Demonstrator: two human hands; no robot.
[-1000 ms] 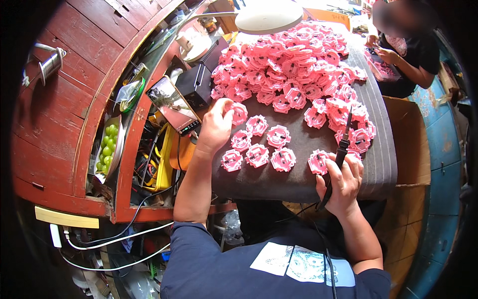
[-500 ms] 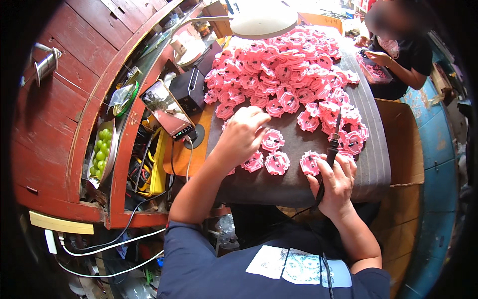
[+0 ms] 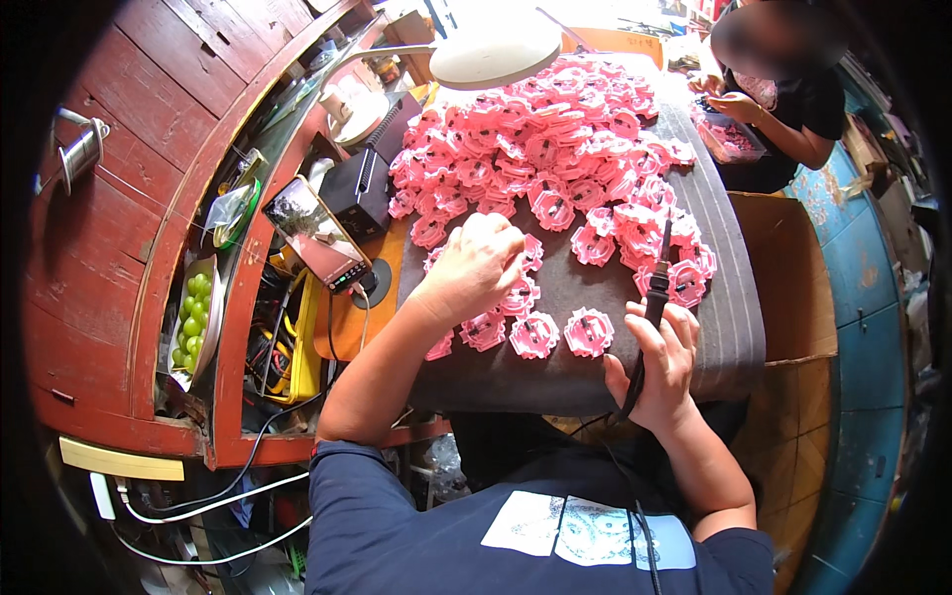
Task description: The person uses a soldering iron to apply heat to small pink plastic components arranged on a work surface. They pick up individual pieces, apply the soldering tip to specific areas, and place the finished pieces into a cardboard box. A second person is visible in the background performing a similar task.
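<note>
My right hand [image 3: 656,362] is wrapped round a black pen-shaped soldering iron [image 3: 654,302] with a cord, its tip raised toward the back. My left hand [image 3: 474,266], fingers curled, is over a few pink pieces at the mat's left side; what its fingertips hold is hidden. Pink flat pieces with small dark parts [image 3: 534,335] lie spread along the front of the dark mat [image 3: 724,342]; one piece [image 3: 588,331] sits just left of my right hand. A large heap of the same pieces [image 3: 526,139] covers the back of the mat.
At left are a phone [image 3: 315,233] on a stand, a black box [image 3: 362,193], grapes [image 3: 193,317] and a solder spool [image 3: 81,154]. A white lamp [image 3: 494,55] overhangs the back. A co-worker [image 3: 793,129] handles parts at back right, beside a cardboard box [image 3: 783,278].
My left hand has moved right across the front pieces and curled over them. My right hand, still on the iron, has drawn slightly away from the piece beside it. The view has shifted a little.
</note>
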